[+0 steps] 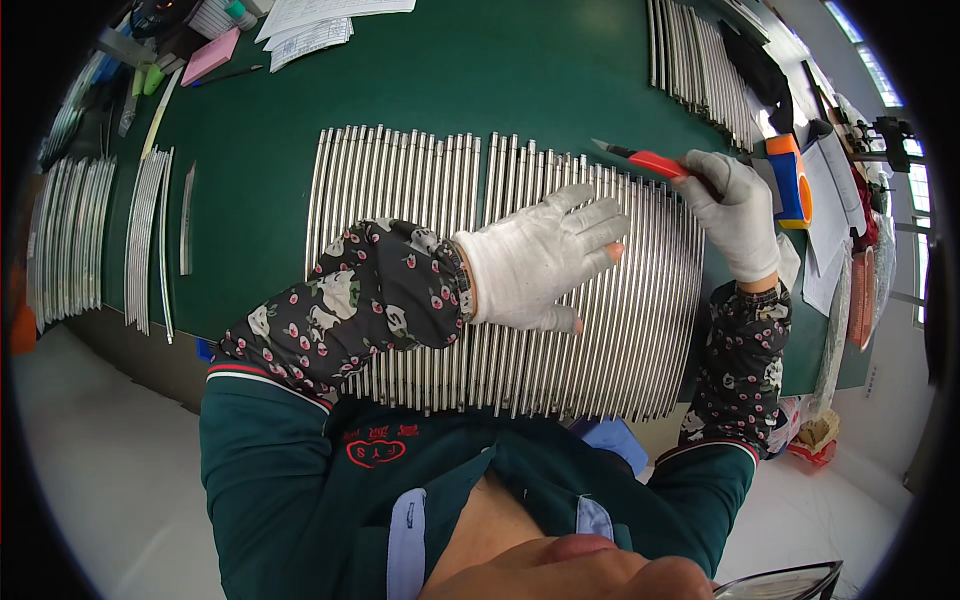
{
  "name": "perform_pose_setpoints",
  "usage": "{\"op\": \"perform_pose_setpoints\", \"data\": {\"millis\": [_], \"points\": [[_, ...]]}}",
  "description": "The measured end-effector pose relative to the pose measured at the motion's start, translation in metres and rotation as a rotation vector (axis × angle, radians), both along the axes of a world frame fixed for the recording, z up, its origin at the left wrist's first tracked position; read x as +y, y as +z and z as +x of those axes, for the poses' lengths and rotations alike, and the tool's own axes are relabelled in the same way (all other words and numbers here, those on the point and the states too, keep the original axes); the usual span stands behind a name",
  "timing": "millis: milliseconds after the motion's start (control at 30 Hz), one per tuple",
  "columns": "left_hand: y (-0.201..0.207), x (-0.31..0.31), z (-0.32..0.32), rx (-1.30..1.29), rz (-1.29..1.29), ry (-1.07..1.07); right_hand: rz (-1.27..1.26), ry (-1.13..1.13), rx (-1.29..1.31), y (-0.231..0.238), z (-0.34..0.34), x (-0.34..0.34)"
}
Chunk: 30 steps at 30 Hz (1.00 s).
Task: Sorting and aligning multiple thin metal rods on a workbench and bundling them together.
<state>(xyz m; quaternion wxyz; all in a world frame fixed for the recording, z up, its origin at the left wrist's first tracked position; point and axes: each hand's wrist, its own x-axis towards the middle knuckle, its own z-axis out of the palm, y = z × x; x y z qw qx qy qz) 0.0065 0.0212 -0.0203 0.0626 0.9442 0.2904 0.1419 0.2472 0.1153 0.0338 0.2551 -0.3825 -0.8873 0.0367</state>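
Note:
A wide row of thin shiny metal rods (395, 180) lies side by side across the green table, with a narrow gap splitting it into two groups. My left hand (540, 255), in a white glove with some bare fingertips, rests flat on the right group with its fingers spread. In my right hand (735, 210), also white-gloved, is a red-handled knife (655, 163), held closed in the fingers. Its pointed grey blade aims left, just beyond the far ends of the rods.
More rods (700, 70) lie at the far right, and further bundles (70, 240) at the left. An orange-and-blue tape dispenser (790, 180) stands right of my right hand. Papers (310, 35), a pink pad (210, 57) and a dark pencil (225, 76) are at the far left of the green table (480, 70).

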Motion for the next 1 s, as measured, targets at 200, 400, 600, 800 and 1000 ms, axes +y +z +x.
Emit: {"op": "perform_pose_setpoints", "data": {"millis": [200, 400, 600, 800, 1000], "points": [[0.0, 0.0, 0.0, 0.01, 0.015, -0.009, -0.168, -0.014, -0.005, -0.01, 0.0, 0.0], [-0.001, 0.002, -0.005, 0.005, 0.016, -0.027, -0.317, -0.272, 0.752, -0.012, 0.02, -0.008], [0.007, 0.005, 0.007, 0.044, 0.028, -0.07, -0.265, -0.421, 0.517, -0.049, 0.076, -0.045], [-0.007, 0.016, 0.036, 0.036, 0.01, -0.149, -0.635, -0.584, 0.76, -0.059, 0.066, -0.083], [-0.009, 0.022, 0.048, 0.037, 0.063, -0.174, -0.623, -0.523, 0.785, -0.066, 0.067, -0.083]]}}
